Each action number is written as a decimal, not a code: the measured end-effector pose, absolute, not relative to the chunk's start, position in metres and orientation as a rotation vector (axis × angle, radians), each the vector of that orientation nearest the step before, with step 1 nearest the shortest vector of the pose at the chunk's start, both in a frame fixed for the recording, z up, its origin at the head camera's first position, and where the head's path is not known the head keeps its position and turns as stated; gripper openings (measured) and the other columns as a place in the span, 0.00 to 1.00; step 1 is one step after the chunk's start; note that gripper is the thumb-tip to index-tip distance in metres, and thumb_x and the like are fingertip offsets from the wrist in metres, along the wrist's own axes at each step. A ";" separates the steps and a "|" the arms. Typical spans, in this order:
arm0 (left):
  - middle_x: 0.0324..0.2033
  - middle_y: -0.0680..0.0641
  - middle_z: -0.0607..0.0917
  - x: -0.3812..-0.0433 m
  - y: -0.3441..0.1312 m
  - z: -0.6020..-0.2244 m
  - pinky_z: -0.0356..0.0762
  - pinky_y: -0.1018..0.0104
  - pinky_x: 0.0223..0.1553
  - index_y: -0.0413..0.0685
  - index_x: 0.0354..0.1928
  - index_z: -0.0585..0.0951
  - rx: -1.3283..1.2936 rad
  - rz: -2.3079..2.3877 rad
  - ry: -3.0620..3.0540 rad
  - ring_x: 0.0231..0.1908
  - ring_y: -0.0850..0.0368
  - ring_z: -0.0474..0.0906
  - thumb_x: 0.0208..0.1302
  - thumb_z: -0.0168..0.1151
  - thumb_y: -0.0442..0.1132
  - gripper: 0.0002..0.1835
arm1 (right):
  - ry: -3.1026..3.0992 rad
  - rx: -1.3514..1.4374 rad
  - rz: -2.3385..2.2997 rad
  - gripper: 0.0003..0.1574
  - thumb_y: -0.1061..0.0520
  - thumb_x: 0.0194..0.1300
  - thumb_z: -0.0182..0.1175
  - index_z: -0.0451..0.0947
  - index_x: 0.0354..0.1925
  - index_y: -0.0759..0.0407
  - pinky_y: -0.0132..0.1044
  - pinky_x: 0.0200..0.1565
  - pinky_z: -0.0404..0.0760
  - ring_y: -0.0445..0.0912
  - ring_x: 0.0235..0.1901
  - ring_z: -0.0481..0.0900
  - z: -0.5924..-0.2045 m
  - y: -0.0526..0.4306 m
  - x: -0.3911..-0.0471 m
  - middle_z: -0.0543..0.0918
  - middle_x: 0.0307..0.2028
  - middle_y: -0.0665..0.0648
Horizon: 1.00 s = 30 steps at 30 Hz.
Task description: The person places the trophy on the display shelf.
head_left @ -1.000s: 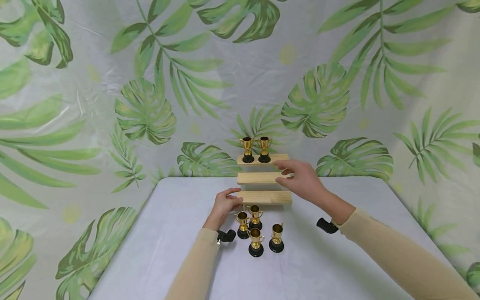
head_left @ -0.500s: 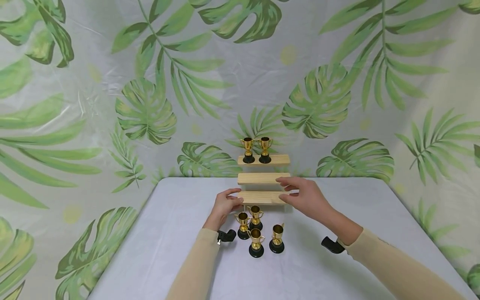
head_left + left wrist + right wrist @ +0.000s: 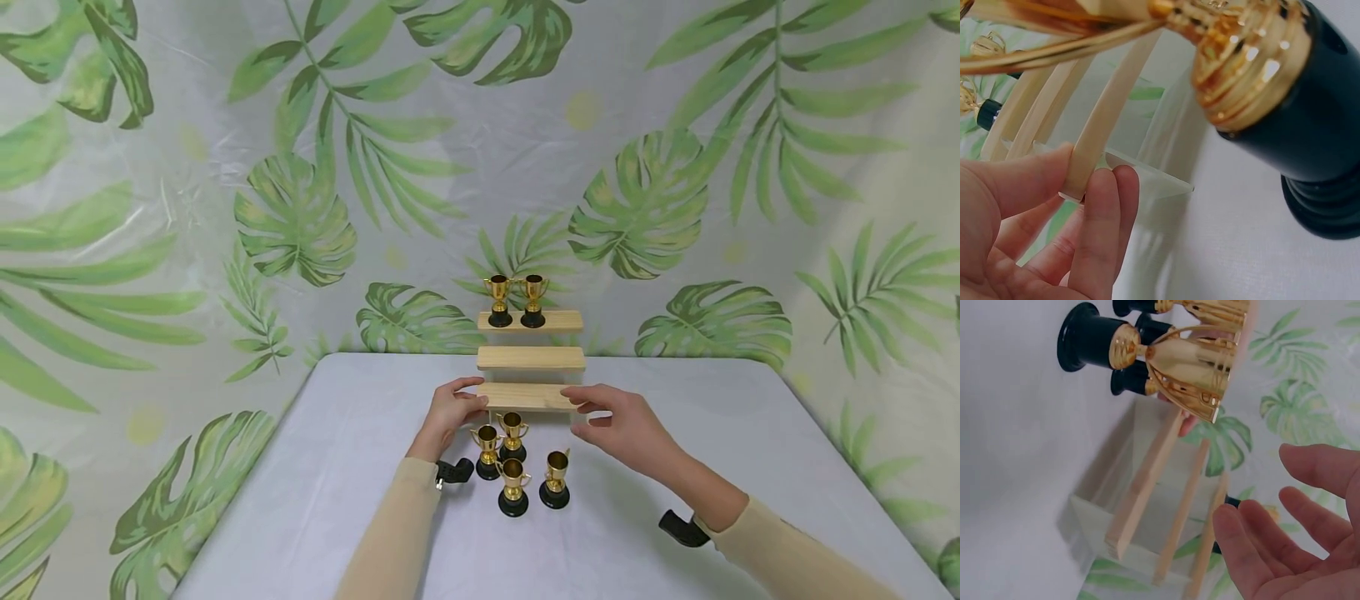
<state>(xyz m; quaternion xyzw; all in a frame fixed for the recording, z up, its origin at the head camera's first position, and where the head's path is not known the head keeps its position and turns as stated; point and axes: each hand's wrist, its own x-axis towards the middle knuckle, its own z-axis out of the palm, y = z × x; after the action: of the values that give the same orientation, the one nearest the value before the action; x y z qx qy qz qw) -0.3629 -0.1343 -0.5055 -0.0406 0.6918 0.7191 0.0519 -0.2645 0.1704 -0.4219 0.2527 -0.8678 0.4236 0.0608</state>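
Stepped stand (image 3: 531, 358), three tiers, is in by the middle of the table's far edge, I see — flat pale-wood boards, faint grain, square-cut ends, on smooth whitish see-through side panels (image 3: 1150, 175). Lowest board (image 3: 528, 397) is the one in hand: left hand (image 3: 448, 415) pinches its left end, thumb on one face, fingertips on the other, narrow grip.

Right hand (image 3: 626, 425) is at the board's right end; my right wrist view shows fingers bent and spread, thumb well apart from them, nothing between. Can't tell if any fingertip touches wood.

Top board (image 3: 562, 321) carries two upright trophies, left trophy (image 3: 498, 300) at its left end, second trophy (image 3: 533, 301) just beside it near the middle. Shiny gold cups, looped handles, ribbed stems, round black bases.

Four more of the same kind stand upright on the table (image 3: 360, 483), between stand and near edge: back trophy (image 3: 513, 436), side trophy (image 3: 487, 452) nearest the left hand, front trophy (image 3: 513, 487) — a tight group, base contact unclear — and lone trophy (image 3: 556, 481) a bit toward the right edge, handles turned nearly end-on.

Table covering is matte white. Beige sleeves (image 3: 393, 529), black wrist gear (image 3: 455, 472). Behind the far edge, creased, slightly glossy backdrop (image 3: 510, 167), green leaf print.
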 end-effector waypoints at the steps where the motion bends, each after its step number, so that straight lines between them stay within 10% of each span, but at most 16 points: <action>1: 0.36 0.39 0.85 -0.363 -0.134 -0.505 0.86 0.58 0.43 0.41 0.63 0.79 -0.123 2.186 2.105 0.34 0.52 0.86 0.62 0.70 0.29 0.26 | -2.630 0.764 1.290 0.31 0.59 0.63 0.71 0.78 0.63 0.48 0.39 0.49 0.85 0.52 0.53 0.81 -0.424 0.171 -0.263 0.81 0.58 0.49; 30: 0.35 0.40 0.86 -0.363 -0.131 -0.505 0.86 0.62 0.37 0.41 0.62 0.80 -0.176 2.197 2.107 0.32 0.54 0.86 0.60 0.71 0.28 0.26 | -2.665 0.764 1.558 0.28 0.55 0.60 0.74 0.81 0.58 0.37 0.43 0.51 0.84 0.45 0.50 0.81 -0.474 0.159 -0.241 0.83 0.52 0.42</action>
<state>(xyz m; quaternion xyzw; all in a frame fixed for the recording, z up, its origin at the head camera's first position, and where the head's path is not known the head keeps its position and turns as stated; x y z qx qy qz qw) -0.3628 -0.1306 -0.5047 -0.0578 0.6903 0.7198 0.0461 -0.2411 0.1589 -0.4742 0.2403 -0.8379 0.4897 -0.0191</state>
